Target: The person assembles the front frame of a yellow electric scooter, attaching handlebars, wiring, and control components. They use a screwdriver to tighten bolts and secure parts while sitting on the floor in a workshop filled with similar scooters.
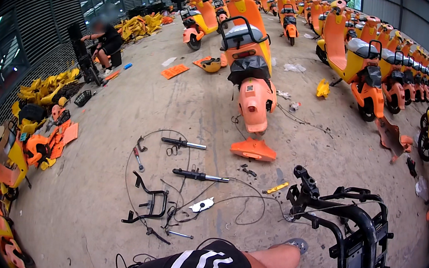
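One label shows: a small square sticker [249, 89], pale with a dark printed pattern, on the rear body panel of the nearest orange scooter [253, 104], just below its black seat cover. Print too small to make out. No packages, signs or screens are visible on the concrete floor or along the walls.

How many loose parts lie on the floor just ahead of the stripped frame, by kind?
Black fork tubes with silver ends: 2
Black bent metal bracket: 1
Orange plastic fender piece: 1
Yellow-handled tool: 1
Red-handled tool: 1
Total: 6
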